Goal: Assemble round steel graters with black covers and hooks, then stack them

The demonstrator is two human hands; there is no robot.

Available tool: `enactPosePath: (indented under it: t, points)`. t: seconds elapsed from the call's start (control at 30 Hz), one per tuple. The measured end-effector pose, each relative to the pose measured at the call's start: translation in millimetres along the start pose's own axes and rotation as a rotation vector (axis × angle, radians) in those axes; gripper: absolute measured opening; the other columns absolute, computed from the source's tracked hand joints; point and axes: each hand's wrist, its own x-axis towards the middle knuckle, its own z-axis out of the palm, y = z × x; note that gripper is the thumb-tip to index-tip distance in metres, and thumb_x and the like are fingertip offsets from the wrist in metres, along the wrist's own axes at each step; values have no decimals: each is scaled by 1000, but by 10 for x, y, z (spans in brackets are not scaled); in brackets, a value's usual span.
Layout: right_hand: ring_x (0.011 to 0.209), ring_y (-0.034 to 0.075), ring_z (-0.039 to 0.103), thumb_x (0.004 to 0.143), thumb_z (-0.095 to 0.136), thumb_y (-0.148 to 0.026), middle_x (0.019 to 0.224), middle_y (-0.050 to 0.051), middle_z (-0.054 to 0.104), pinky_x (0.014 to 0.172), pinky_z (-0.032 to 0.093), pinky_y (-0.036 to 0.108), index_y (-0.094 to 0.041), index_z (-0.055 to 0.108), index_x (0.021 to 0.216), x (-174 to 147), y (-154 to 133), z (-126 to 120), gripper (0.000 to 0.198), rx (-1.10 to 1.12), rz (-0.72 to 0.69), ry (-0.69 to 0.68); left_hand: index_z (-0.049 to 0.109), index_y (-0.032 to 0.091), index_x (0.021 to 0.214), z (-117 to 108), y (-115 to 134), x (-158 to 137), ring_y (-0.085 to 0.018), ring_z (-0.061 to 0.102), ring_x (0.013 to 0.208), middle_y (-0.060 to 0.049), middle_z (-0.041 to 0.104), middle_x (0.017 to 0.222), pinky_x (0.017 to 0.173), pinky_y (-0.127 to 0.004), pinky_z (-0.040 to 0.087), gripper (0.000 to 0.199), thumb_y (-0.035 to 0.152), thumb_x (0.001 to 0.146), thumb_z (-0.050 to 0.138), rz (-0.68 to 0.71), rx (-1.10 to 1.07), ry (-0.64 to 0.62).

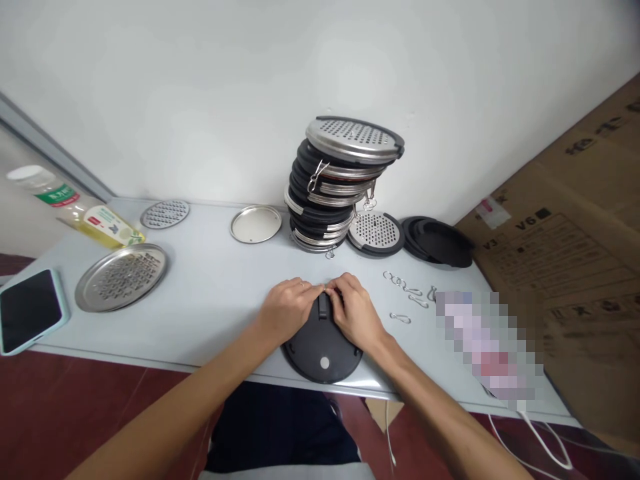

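A round black plastic disc (325, 340) lies on the table close to its front edge, with a raised tab and a pale round spot on it. My left hand (290, 307) and my right hand (355, 310) meet at its far edge, just above the tab. Both are closed, thumbs and fingers pinching a small shiny metal piece (325, 289); its exact shape is hidden by the fingertips. To the right of my hands lie several loose metal clips (400, 319) and rings (395, 279).
A leaning stack of round graters (355, 140) stands against the wall. Near it are another grater (376, 230), black discs (440, 241) and a metal plate (256, 224). Leftward are grater plates (123, 277), a bottle (75, 207) and a phone (31, 310). Cardboard boxes (565, 233) stand right.
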Motion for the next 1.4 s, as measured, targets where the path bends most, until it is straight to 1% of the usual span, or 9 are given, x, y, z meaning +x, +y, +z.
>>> enactPosePath:
  t: [0.13, 0.43, 0.73, 0.83, 1.07, 1.13, 1.2, 1.3, 1.4]
  points:
    - [89, 24, 55, 96, 43, -11, 88, 6, 56, 82, 48, 36, -21, 56, 87, -4, 0, -2, 19, 11, -9, -2, 70, 19, 97, 14, 22, -34, -18, 68, 85, -4, 73, 91, 82, -32, 54, 16, 14, 91, 55, -112, -14, 122]
    - [81, 20, 56, 96, 41, -11, 85, 5, 55, 78, 47, 33, -21, 56, 85, 4, 22, -6, 21, 94, -12, 37, 68, 18, 93, -46, 36, 32, -20, 65, 80, -5, 71, 86, 72, -35, 50, 16, 12, 90, 54, 37, 96, -4]
    - [75, 17, 60, 93, 55, -24, 82, 2, 64, 72, 47, 28, -20, 66, 93, 34, 96, 25, 12, 357, 126, 146, 68, 18, 95, -35, 37, 20, -19, 65, 83, -3, 71, 88, 79, -33, 53, 15, 11, 90, 56, -44, -17, 19]
    - [73, 17, 61, 94, 54, -31, 81, 2, 66, 70, 48, 28, -19, 66, 102, 49, 130, 44, 18, 451, 177, 157, 69, 19, 97, -30, 18, 42, -18, 66, 86, -3, 72, 91, 82, -33, 54, 17, 11, 90, 56, -85, -97, 31]
    - [85, 19, 63, 98, 47, -38, 96, 5, 67, 78, 51, 31, -19, 57, 119, 44, 147, 76, 30, 544, 197, 211, 64, 21, 118, -130, -11, -168, -19, 64, 107, -7, 70, 114, 96, -36, 53, 30, 19, 98, 43, -282, -244, 170]
    - [91, 20, 62, 98, 47, -37, 104, 8, 65, 81, 50, 33, -19, 56, 119, 41, 123, 55, 29, 455, 182, 260, 56, 21, 131, -212, 57, -386, -21, 60, 118, -9, 64, 129, 102, -40, 50, 35, 26, 99, 43, -342, -210, 132]
    - [97, 22, 61, 97, 48, -36, 111, 10, 63, 84, 49, 35, -19, 57, 117, 22, 74, -5, 28, 354, 149, 297, 41, 22, 146, -294, 151, -634, -25, 54, 129, -11, 54, 143, 107, -46, 47, 54, 35, 95, 52, -287, -135, 12]
    - [103, 23, 60, 97, 49, -36, 111, 10, 63, 91, 48, 38, -20, 60, 114, -100, -50, -167, 26, 265, 63, 200, 24, 22, 155, -361, 276, -943, -32, 48, 135, -14, 42, 153, 111, -57, 39, 85, 49, 84, 63, -171, -26, -95]
    - [117, 28, 57, 87, 64, -44, 127, 12, 60, 101, 46, 42, -22, 60, 121, -367, -163, -325, 40, 164, -58, -117, 23, 20, 156, -321, 323, -1103, -36, 48, 134, -17, 40, 154, 108, -59, 41, 100, 56, 75, 70, -104, 75, -101]
